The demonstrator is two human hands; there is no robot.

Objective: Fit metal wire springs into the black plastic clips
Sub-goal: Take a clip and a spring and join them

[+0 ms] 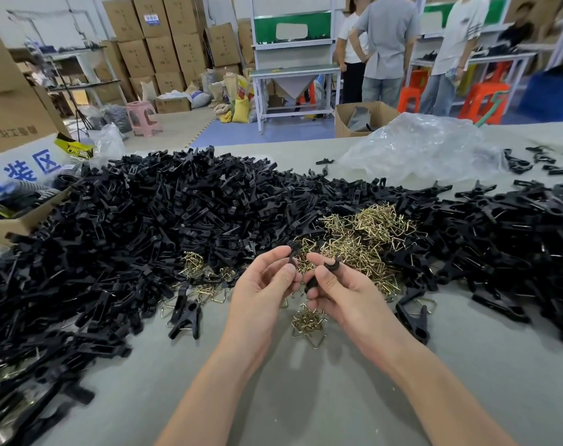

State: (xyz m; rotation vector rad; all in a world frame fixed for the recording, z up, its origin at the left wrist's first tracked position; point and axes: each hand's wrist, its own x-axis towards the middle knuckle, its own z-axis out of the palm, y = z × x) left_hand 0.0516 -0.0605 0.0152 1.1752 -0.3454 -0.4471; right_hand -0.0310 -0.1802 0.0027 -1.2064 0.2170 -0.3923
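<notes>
Your left hand (264, 284) pinches one black clip half (292, 253) at its fingertips, and your right hand (341, 294) curls round a second clip half (325, 271), the two nearly touching, with no spring visible in either. The wire springs (363, 239) lie piled just beyond. A few finished clips (186, 312) lie nearby, but judging by the heap of loose halves (138, 220), most of the job remains

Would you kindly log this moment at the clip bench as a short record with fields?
left hand: pinches a small black part at its fingertips
right hand: grips a curved black clip half
spring in hand: cannot tell
spring pile: gold wire, just beyond the hands
small spring heap: on the table below the hands
clip pile: black, large, left of the springs
plastic bag: far right, crumpled
</notes>
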